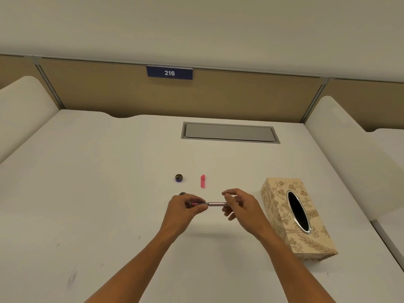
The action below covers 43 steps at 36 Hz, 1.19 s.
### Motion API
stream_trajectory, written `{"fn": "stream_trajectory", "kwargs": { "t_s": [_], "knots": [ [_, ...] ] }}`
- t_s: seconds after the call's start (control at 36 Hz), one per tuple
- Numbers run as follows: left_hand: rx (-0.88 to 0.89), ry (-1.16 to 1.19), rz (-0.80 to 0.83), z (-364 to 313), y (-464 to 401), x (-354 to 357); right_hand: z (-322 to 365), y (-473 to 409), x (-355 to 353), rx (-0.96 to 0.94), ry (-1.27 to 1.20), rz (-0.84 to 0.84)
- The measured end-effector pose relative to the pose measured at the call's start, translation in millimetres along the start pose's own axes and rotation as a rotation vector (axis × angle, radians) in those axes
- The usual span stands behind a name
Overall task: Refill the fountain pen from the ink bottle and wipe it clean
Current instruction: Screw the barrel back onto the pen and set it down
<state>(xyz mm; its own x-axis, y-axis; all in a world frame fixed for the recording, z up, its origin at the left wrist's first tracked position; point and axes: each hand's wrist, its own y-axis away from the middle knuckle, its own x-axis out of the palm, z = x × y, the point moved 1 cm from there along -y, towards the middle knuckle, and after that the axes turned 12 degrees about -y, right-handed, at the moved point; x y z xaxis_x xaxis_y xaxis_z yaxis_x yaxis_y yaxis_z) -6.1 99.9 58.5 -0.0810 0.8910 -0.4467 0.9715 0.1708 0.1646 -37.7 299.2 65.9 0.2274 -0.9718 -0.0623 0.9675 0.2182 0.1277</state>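
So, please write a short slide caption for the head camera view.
Both hands, left hand and right hand, hold a fountain pen above the desk, near a tissue box.

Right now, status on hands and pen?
Left hand pinches pink section end, right hand grips slim pink-grey fountain pen barrel. Pink cap off, on white desk. Nothing obstructing.

Desk (109, 193): cap (202, 181), tissue box (282, 215)

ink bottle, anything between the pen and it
Nothing visible does. The pen is held by both hands above the desk; the ink bottle stands beyond the left hand, bare desk between.
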Motion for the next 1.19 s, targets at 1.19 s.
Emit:
{"fn": "stream_trajectory", "kwargs": {
  "t_s": [1.19],
  "knots": [
    [0.013, 0.007, -0.022, -4, -18, -4, 7, -27, 2, -0.092, 0.219, 0.075]
  ]
}}
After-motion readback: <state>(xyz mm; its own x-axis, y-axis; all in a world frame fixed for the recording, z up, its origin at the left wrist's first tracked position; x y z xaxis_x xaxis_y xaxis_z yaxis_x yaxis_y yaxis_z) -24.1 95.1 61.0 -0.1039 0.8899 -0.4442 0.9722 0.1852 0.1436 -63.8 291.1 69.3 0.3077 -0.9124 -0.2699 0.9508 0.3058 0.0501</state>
